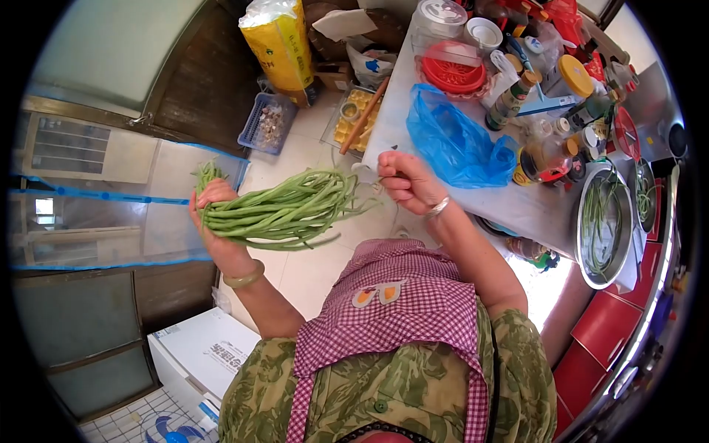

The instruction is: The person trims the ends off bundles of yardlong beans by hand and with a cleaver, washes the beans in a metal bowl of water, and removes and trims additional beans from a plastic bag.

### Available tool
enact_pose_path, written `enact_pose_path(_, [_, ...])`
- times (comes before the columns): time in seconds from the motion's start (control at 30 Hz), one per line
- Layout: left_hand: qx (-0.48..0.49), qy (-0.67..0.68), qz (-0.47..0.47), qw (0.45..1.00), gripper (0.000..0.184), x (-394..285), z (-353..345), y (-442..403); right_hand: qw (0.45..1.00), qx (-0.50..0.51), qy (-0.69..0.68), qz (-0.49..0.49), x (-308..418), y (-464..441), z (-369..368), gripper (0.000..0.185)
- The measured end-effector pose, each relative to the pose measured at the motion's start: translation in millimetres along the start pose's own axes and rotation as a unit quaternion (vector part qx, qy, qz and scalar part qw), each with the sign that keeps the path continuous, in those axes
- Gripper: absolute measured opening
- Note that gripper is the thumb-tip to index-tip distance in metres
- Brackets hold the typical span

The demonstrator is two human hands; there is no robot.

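Note:
My left hand (214, 199) is wrapped round a thick bunch of long green beans (284, 207), held sideways in the air. Their looped ends point toward my right hand, and the short ends stick out past my fingers. My right hand (410, 179) is closed in a pinch just beyond the looped ends, beside the table edge. Whatever its fingertips hold, if anything, is too small to make out. A metal basin (605, 255) at the far right has more long beans lying in it.
On the table (391, 125) lie a blue plastic bag (450, 140), a red basket (450, 70) and several bottles and jars. A yellow sack (277, 44) and a blue crate (266, 129) stand on the floor. A white box (199, 343) is at lower left.

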State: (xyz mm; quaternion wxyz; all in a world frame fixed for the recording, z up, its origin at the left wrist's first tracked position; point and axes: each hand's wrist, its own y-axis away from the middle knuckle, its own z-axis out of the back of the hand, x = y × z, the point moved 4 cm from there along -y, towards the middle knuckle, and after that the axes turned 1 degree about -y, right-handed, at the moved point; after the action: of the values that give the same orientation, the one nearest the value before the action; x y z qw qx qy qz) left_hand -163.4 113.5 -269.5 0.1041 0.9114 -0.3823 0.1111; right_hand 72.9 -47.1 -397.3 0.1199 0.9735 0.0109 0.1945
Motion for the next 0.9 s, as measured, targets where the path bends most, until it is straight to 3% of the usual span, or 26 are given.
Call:
enact_pose_path(0.1, [0.023,-0.019,0.017,0.999,0.017,-3,-12,4,0.996,0.025,0.084,0.033,17,12,-8,0.009])
enact_pose_path(0.37, [0.075,-0.044,0.026,0.996,0.026,17,-28,5,0.983,0.002,0.18,-0.025,-26,-6,19,0.014])
enact_pose_path(0.57, [0.107,-0.07,0.045,0.991,0.027,19,-29,2,0.963,0.037,0.232,-0.133,-25,2,1,0.013])
enact_pose_path(0.67, [0.113,-0.077,0.05,0.989,0.027,24,-31,1,0.978,-0.003,0.206,-0.008,-36,3,-8,0.012])
enact_pose_path(0.8, [0.107,-0.101,0.042,0.988,0.027,30,-31,1,0.916,0.037,0.399,-0.016,-28,14,-35,0.012])
enact_pose_path(0.9, [0.11,-0.095,0.05,0.988,0.027,31,-30,-1,0.891,0.058,0.449,-0.024,-41,14,-38,0.014])
